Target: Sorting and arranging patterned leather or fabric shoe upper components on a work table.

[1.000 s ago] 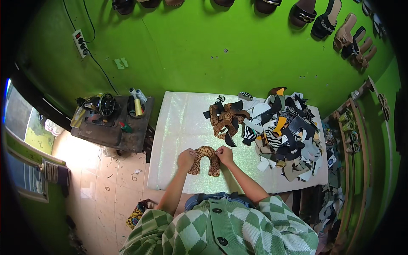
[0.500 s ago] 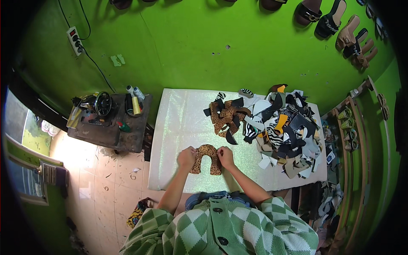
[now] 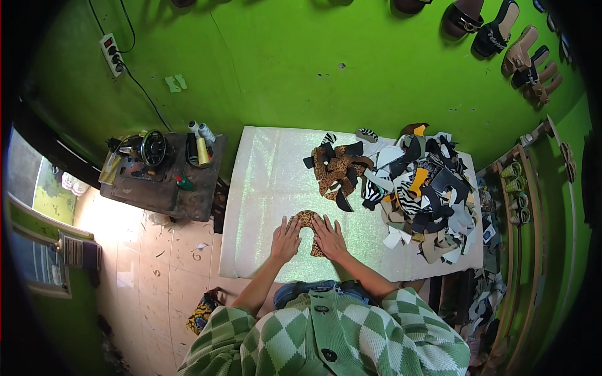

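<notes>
A U-shaped leopard-print piece point(image 3: 305, 217) lies on the pale shiny sheet covering the table point(image 3: 257, 182), its curve toward the far side. Flat across its left arm rests my left hand point(image 3: 286, 240), fingers stretched out and pointing away from me. My right hand point(image 3: 328, 237) lies likewise over the right arm, with the fingers extended. Below that palm the lower end of the right arm still shows; most of the left arm is hidden. Neither hand grips anything.
Leopard-print pieces point(image 3: 335, 169) lie beyond my hands, beside a big heap of cut scraps point(image 3: 420, 194) on the right. A sewing machine point(image 3: 147, 150) stands on a dark table at left. A wooden rack with sandals point(image 3: 514, 185) is at right; wedge sandals point(image 3: 495, 28) hang on the green wall.
Both hands have gone from pinching the outer edges of the leopard-print piece to lying flat on top of it. The view has shifted slightly.
</notes>
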Demonstrator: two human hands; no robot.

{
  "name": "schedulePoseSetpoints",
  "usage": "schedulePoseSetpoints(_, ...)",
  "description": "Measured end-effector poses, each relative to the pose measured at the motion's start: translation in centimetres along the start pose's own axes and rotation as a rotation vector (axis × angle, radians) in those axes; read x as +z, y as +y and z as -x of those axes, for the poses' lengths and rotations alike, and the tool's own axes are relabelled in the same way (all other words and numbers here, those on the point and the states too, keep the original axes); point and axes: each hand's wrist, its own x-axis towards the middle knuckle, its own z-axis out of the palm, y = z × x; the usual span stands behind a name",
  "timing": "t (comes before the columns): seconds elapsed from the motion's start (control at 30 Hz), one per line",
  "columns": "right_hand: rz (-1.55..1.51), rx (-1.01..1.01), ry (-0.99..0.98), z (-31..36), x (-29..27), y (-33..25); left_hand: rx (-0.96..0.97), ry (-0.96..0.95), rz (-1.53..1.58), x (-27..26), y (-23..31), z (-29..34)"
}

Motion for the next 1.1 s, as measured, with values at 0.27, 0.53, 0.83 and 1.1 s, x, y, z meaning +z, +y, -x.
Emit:
schedulePoseSetpoints(0.27, -0.153, -0.028, 0.041, -1.0, -0.4, 1.9, -0.031, -0.142, 0.016, 0.5, -0.3, 0.4)
schedulePoseSetpoints(0.53, -0.330, 0.401, 0.390, -5.9, -4.9, 11.2, -0.098, -0.046, 0.063, -0.6, 2.2, 1.0)
schedulePoseSetpoints(0.83, -0.175, 0.485, 0.127, -7.8, -6.0, 12.4, -0.196, 0.074, 0.144, -3.7, 4.6, -1.4)
schedulePoseSetpoints(1.1, 0.195, 0.086, 0.585, -6.1, -14.0, 12.7, -0.164, 0.297, 0.255, -6.4, 7.3, -6.2)
